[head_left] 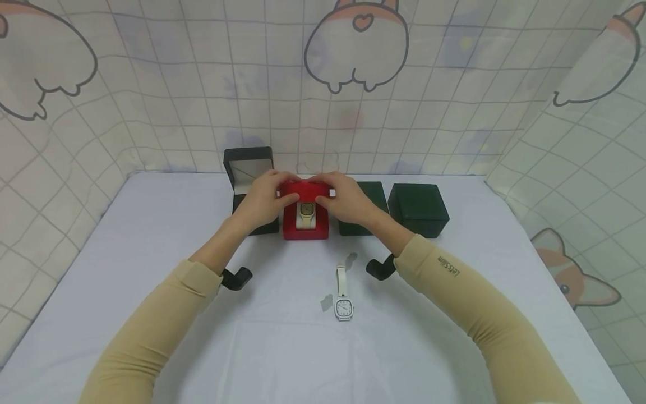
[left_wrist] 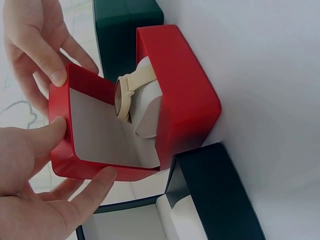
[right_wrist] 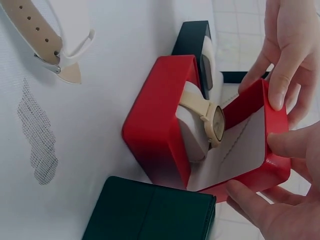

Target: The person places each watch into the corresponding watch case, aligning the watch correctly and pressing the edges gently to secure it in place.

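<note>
A red watch box (head_left: 305, 231) stands with its hinged lid (left_wrist: 60, 165) raised. Inside it, a gold-tone watch (head_left: 306, 210) with a cream strap is wrapped round a white cushion (left_wrist: 149, 112). My left hand (head_left: 262, 201) grips the left side of the lid, its thumb on the front edge and its fingers along the side. From the other side, my right hand (head_left: 349, 199) holds the lid the same way, thumb on the edge (right_wrist: 270, 145). Both wrist views show the watch's case facing the lid's pale lining.
Left of the red box stands an open black box (head_left: 248, 163) with a white interior. Two dark green boxes, one nearer (head_left: 373, 196) and one farther right (head_left: 419, 210), are closed. A white-strapped watch (head_left: 344, 306) lies in front, near grey patches (head_left: 327, 303) on the white tablecloth.
</note>
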Action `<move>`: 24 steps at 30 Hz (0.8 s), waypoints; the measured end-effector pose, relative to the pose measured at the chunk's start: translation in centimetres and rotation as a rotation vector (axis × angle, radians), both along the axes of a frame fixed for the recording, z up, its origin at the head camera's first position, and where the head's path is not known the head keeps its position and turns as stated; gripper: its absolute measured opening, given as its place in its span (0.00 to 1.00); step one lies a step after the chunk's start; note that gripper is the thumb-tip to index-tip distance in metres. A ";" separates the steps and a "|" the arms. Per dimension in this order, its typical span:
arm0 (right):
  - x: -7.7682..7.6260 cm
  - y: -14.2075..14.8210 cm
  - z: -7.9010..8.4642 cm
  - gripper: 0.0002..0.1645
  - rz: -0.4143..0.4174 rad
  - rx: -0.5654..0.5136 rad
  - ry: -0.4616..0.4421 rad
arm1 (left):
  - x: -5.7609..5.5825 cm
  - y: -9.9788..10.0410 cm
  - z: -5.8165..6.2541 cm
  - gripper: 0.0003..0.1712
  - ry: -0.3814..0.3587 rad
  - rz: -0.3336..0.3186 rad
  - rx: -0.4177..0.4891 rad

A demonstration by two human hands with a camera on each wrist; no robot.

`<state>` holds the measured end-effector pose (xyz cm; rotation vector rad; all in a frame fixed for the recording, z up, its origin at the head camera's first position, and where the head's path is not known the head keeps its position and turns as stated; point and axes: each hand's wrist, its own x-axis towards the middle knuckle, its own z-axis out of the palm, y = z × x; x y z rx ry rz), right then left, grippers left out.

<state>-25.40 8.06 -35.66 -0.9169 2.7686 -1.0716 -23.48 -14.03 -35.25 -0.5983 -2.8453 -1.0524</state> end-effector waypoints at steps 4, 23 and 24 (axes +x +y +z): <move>0.2 0.0 0.0 0.27 -0.005 0.001 0.003 | 0.2 0.0 0.0 0.23 0.003 0.000 0.007; 0.5 0.2 -0.8 0.29 0.013 -0.048 0.014 | 0.5 0.0 -0.4 0.23 0.020 0.007 0.012; 0.5 0.2 -0.8 0.29 0.016 -0.051 0.014 | 0.5 0.0 -0.4 0.23 0.018 0.008 0.012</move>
